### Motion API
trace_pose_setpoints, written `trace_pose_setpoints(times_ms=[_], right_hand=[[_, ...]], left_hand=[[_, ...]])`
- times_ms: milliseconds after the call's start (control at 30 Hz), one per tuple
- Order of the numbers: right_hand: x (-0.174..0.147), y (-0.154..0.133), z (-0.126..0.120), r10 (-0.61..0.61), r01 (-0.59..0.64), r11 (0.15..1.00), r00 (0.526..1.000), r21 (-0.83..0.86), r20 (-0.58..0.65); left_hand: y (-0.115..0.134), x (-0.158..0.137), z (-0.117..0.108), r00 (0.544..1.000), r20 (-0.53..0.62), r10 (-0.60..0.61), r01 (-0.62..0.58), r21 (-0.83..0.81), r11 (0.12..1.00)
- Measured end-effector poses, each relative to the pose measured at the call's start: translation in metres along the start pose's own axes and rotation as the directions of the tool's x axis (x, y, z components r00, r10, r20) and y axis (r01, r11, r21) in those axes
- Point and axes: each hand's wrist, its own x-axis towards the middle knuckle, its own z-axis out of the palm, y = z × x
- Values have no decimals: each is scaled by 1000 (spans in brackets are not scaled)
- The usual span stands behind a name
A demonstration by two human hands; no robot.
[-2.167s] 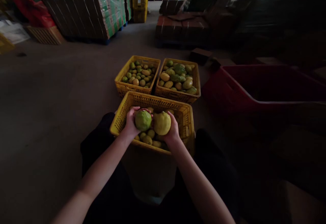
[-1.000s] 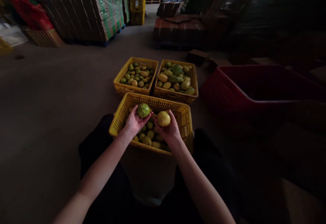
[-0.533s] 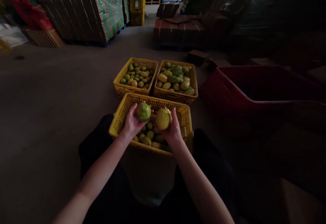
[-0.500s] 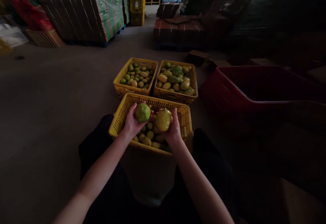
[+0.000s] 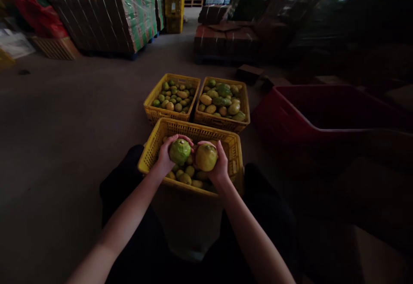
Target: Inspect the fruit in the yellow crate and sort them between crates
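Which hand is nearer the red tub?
Right. The right hand holds a yellow fruit on the side toward the red tub; the left hand, holding a green fruit, is farther away.

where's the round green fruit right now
In the head view, the round green fruit sits in the left hand, centre frame, over the near yellow plastic crate, beside the yellowish fruit in the right hand.

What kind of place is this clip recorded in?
Most likely a produce warehouse: tall shrink-wrapped pallet stacks stand on a bare concrete floor, and yellow plastic crates of green-yellow fruit sit before the person, whose left hand and right hand each hold one.
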Motion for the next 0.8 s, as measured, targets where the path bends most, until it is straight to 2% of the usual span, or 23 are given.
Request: trace_pose_setpoints(times_ms=[200, 367, 467, 600, 800], right_hand=[[-1, 0, 1, -32, 32, 999, 999, -2, -6], [-2, 1, 1, -77, 77, 996, 997, -36, 7], [-2, 2, -1, -77, 78, 996, 997, -46, 24], [-4, 1, -2, -42, 41, 998, 999, 39, 35], [-4, -5, 2, -12, 11, 977, 1000, 211, 5]], left_hand=[[3, -3, 3, 997, -39, -59, 58, -25, 998], [3, -6, 2, 999, 42, -17, 16, 7, 1000], [3, -8, 3, 999, 30, -45, 45, 1, 999], [4, -7, 4, 993, -43, -111, 106, -103, 989], [2, 4, -6, 978, -113, -175, 124, -358, 925]])
